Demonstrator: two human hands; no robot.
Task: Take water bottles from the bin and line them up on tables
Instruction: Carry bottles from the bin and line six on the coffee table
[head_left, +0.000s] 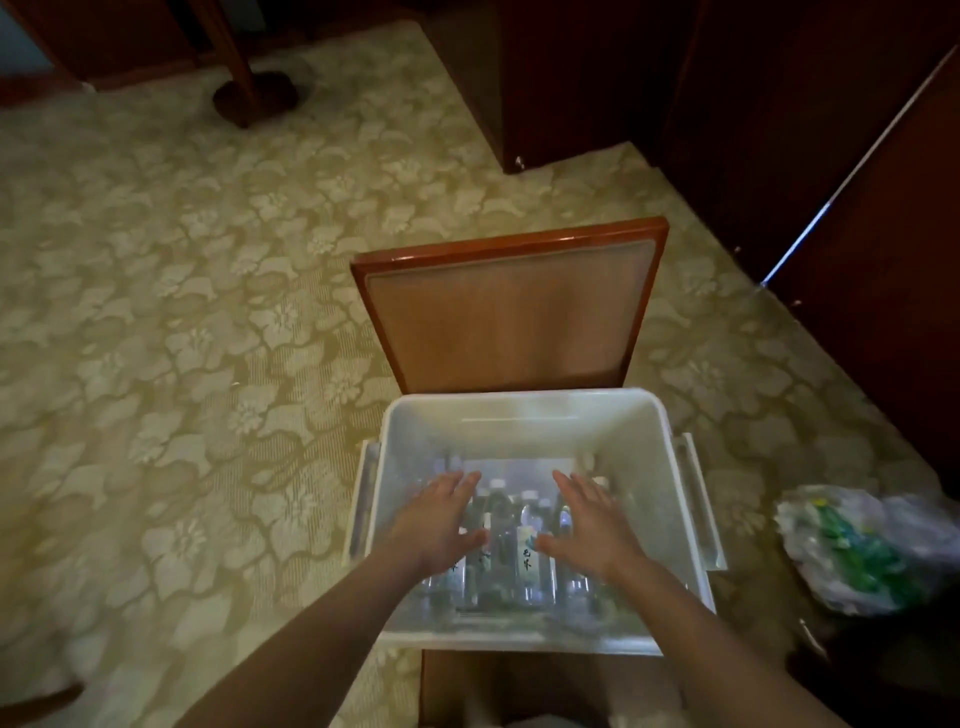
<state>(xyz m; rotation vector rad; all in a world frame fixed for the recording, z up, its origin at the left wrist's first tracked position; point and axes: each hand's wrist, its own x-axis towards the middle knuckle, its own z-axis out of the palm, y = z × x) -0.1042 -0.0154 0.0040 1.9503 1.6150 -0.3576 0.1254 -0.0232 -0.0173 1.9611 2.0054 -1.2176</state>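
Both bare forearms (322, 618) extend from the lower edge of the view toward the bin. Beneath everything lies the pale green floral-patterned carpet (182, 312). Dark brown wooden furniture panels (779, 130) stand along the far and right sides; whether any of them offers a surface for the line-up cannot be told. The red-brown wooden chair with a tan padded back (509, 322) carries the translucent white rectangular plastic bin (519, 410), which appears to rest on its seat. A crumpled clear plastic bag with green contents (862, 551) lies on the carpet to the right of the bin, apart from it. The left hand (441, 525) and the right hand (592, 530) are both flat, palm down, fingers straight and spread, holding nothing; contact with the load below cannot be confirmed. The clear plastic water bottles with white caps and labels (527, 551) lie on their sides, packed side by side on the bin floor, caps toward the far wall. Step in hand: reach and grasp. Recommended procedure: lower each hand onto a separate bottle, close the fingers around the mid-body rather than the cap, and lift straight up clear of the rim. Neighbouring bottles are likely to roll into the gap. Thin walls will likely flex; grip firmly without crushing.
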